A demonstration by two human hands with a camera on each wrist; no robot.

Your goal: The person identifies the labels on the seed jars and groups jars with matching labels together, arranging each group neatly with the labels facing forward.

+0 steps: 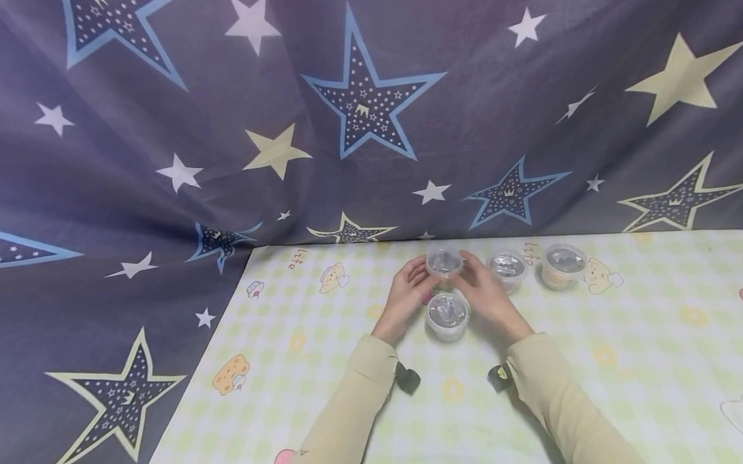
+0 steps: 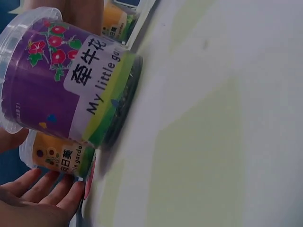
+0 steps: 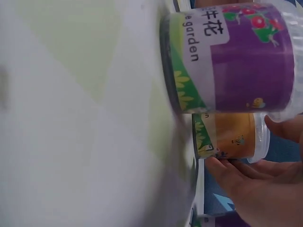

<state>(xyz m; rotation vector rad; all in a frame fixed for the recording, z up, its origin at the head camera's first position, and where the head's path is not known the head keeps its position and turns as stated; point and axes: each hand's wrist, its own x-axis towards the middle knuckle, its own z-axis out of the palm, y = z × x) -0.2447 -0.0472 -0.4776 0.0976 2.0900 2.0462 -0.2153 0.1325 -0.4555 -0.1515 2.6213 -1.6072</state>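
Observation:
An orange-labelled lidded plastic tub [image 1: 444,262] stands at the back of the table, with a hand on either side. My left hand [image 1: 407,292] holds its left side, thumb towards the rim and fingers spread along the wall [image 2: 57,153]. From the other side my right hand [image 1: 487,293] holds the same tub, thumb at the lid and fingers low on the label [image 3: 234,137]. Directly in front, between the wrists, a purple-labelled tub [image 1: 448,314] with printed red flowers stands upright, untouched by the fingers.
Right of my right hand stand two more lidded tubs, one close by [image 1: 506,269] and one farther right [image 1: 562,265]. A checked, cartoon-printed cloth [image 1: 658,358] covers the table. Behind its back edge hangs a dark star-patterned curtain [image 1: 220,107].

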